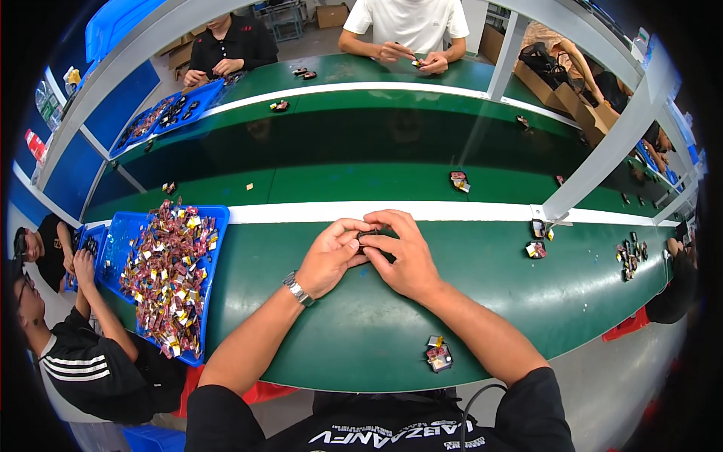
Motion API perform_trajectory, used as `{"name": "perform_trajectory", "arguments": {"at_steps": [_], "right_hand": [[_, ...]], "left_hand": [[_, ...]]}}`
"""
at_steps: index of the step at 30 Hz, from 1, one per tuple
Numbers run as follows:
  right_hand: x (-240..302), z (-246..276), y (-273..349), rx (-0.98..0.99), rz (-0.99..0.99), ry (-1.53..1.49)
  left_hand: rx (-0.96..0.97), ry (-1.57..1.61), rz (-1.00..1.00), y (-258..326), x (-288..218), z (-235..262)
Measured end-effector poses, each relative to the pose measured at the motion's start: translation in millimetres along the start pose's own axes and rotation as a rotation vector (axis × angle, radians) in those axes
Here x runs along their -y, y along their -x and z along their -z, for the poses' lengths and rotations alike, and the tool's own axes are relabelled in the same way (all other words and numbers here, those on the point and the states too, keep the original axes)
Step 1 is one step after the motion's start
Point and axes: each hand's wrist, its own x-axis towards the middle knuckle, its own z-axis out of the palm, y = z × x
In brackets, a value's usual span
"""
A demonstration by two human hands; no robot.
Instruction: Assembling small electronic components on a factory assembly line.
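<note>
Over the green workbench (324, 339) my two hands meet around a small black part (367, 235), mostly hidden by the fingers, so its exact kind does not show. My left hand (331, 256), with a metal watch at the wrist, pinches it from the left. From the right, my right hand (403, 256) closes on it with thumb and fingers. Nearest my right forearm, by the bench's front edge, lies a small black case with a red board and a yellow-and-white piece (438, 355).
At the left stands a blue tray (224, 226) heaped with small red, white and yellow parts. Similar assemblies (535, 248) and a cluster of black pieces (631, 256) lie to the right. Beyond a white rail (286, 213) runs a green belt (339, 181). A grey post (610, 151) rises right. Co-workers sit around.
</note>
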Motion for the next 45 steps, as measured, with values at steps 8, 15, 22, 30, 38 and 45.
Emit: {"name": "perform_trajectory", "arguments": {"at_steps": [8, 15, 22, 30, 38, 45], "right_hand": [[9, 8, -7, -0.027, 0.130, 0.064], [6, 5, -4, -0.087, 0.137, 0.051], [5, 1, -4, -0.050, 0.070, -0.036], [6, 2, -5, -0.055, -0.033, -0.003], [6, 4, -8, -0.090, 0.142, 0.211], [5, 1, -4, -0.071, 0.163, 0.295]], "left_hand": [[0.116, 0.190, -0.058, 0, 2, 9], [0.117, 0.233, -0.039, 0, 0, 7], [0.099, 0.215, -0.036, 1, 2, 5], [-0.013, 0.180, -0.056, 1, 3, -2], [-0.047, 0.171, -0.040, 0, -1, -6], [-0.056, 0.139, -0.017, 2, 1, -9]]}}
